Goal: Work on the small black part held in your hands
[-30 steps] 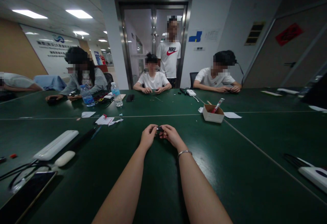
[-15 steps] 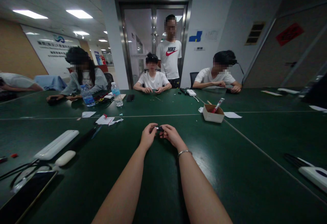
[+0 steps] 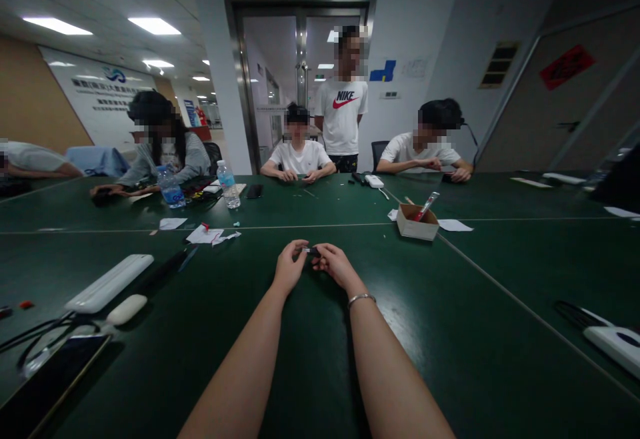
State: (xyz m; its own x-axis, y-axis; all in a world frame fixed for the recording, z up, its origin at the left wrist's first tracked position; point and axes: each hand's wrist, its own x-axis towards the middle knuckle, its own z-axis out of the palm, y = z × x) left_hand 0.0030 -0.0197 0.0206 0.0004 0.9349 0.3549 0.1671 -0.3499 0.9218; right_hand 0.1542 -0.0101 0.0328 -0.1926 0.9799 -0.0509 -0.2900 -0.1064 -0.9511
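Observation:
A small dark object (image 3: 312,251) with a pale, shiny end bridges the gap between my two hands above the green table (image 3: 320,359). It could be a USB stick, but it is too small to be sure. My left hand (image 3: 290,269) pinches the pale end between thumb and fingers. On the other side, my right hand (image 3: 336,267) grips the dark end, its fingers curled in. A silver bracelet (image 3: 362,299) circles my right wrist.
Left of my arms lie a white power bank (image 3: 111,283), a white oval case (image 3: 127,309) and a phone (image 3: 53,382). Paper scraps (image 3: 205,234) and a small cardboard box (image 3: 419,228) stand farther off. Several people sit or stand across the table near water bottles (image 3: 229,185).
My hands keep nearly the same position around the small dark object. The standing person across the table has shifted to the right and turned their head.

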